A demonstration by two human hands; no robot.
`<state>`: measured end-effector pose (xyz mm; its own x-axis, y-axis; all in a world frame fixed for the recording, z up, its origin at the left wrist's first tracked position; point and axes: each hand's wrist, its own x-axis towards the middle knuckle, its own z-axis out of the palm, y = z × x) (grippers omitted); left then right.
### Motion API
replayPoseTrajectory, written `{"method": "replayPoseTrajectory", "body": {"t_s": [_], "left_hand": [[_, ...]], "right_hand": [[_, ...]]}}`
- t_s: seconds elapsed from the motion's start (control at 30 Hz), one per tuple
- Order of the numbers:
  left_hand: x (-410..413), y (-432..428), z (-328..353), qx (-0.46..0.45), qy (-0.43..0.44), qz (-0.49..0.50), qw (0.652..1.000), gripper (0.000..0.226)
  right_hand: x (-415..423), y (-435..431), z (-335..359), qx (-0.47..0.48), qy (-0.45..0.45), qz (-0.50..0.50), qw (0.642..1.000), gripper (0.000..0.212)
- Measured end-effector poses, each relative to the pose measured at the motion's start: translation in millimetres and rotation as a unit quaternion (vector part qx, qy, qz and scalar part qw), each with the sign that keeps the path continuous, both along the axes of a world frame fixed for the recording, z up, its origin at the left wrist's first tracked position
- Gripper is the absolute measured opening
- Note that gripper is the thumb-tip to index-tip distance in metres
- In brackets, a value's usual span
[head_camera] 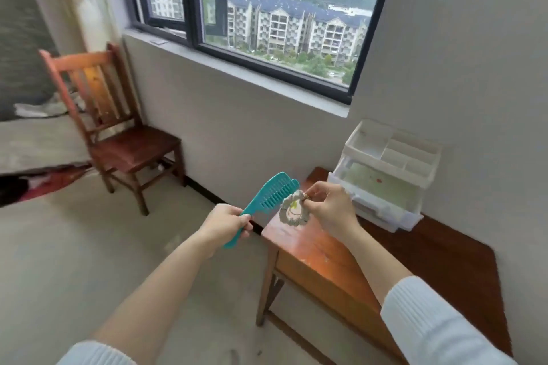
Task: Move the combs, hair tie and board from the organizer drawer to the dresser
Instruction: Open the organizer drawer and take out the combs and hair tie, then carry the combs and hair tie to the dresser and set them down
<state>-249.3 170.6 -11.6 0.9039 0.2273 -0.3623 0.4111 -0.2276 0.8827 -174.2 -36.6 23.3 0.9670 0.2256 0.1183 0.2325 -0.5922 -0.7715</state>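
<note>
Left hand (226, 224): gripping the handle of the teal combs (264, 202), fingers curling round the lower handle, which is sticking out below the fist. A second teal edge is showing behind the front comb's far end, so two combs appear to be lying stacked; the rear one is almost wholly hidden. Both are being held in the air off the dresser's left edge, teeth facing right.

Right hand (327, 207): pinching the hair tie (293, 212) between thumb and fingertips at its upper right. The tie, a cream scrunched ring with a small yellow-green mark inside it, is hanging above the dresser's near left edge, just beside the comb teeth; whether it is touching them cannot be told.

Dresser (320, 258): brown wooden top, standing against the wall under the window corner; its near right end is being cut off by the right sleeve (430, 323) and the frame edge.

Organizer (385, 169): white plastic, sitting toward the dresser's far end by the wall, empty-looking compartments on top, its drawer (382, 201) standing pulled out toward the front edge. Inside, a pale green flat surface with a red speck is showing, possibly the board (382, 184); blur is making it hard to confirm.

Wooden chair (118, 127): standing on the floor left of the dresser, well apart, blurred.
</note>
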Motion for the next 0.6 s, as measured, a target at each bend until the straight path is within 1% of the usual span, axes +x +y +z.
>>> {"method": "replayPoseTrajectory", "body": {"t_s": [0.1,0.27,0.4,0.53,0.6], "left_hand": [[-88,31,-25,-0.047,0.024,0.117,0.992,0.012],[-240,102,-36,-0.077,0.026,0.266,0.961,0.012],[-369,162,-29,-0.074,0.011,0.379,0.923,0.014],[-515,216,-23,-0.065,0.0,0.482,0.873,0.017],[-593,240,-21,-0.058,0.001,0.532,0.845,0.016]], "right_hand": [[-56,49,-24,-0.005,0.047,0.078,0.996,0.016],[-154,159,-34,-0.037,0.052,0.246,0.967,0.014],[-251,262,-28,-0.047,0.039,0.358,0.932,0.005],[-376,363,-23,-0.05,0.024,0.469,0.881,0.018],[-448,412,-25,-0.054,0.024,0.513,0.856,0.019]]}}
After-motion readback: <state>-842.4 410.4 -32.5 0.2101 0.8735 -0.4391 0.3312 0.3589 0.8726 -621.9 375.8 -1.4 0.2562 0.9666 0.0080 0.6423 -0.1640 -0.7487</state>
